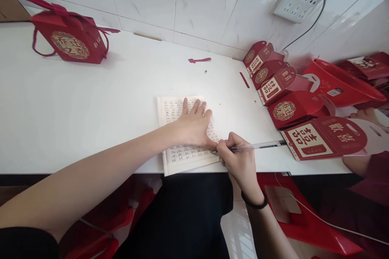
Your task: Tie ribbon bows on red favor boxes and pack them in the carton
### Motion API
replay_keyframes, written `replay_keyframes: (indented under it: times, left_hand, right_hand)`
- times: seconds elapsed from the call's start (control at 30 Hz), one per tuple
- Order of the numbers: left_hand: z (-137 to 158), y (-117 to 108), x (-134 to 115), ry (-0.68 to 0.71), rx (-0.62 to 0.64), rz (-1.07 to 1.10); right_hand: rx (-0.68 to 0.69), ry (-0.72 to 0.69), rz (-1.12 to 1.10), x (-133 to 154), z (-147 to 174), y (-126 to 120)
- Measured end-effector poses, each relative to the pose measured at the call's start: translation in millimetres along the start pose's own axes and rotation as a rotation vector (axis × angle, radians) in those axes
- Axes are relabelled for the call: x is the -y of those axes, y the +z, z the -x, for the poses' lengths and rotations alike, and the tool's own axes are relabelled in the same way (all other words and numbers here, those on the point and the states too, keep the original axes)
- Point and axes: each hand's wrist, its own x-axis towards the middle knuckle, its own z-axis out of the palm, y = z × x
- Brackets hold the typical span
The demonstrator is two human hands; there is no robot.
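Note:
A paper pad (179, 166) covered with rows of handwritten numbers lies at the white table's front edge, its lower corner jutting slightly over. My left hand (194, 127) rests flat across the page with its fingers spread. In my right hand (238, 156) is a clear pen (261, 145) with a dark grip. Its tip is at the right side of the page, near the lower rows, close to my left thumb. My fingers partly hide the tip. A black band circles my right wrist.
A red gift box (75, 40) with a ribbon stands at the back left. Several red boxes (322, 137) line the right, beside a red basin (343, 81). Another person's hand (367, 115) shows at far right. A power strip (299, 2) hangs on the wall. Small red scraps (199, 60) lie behind the pad.

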Motion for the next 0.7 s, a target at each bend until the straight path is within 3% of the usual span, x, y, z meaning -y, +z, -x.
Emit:
replay_keyframes:
  times: [0.7]
  left_hand:
    - [-0.9, -1.0, 1.1, -0.005, 0.007, 0.030]
  right_hand:
    - [-0.030, -0.002, 0.013, 1.9, 0.3, -0.5]
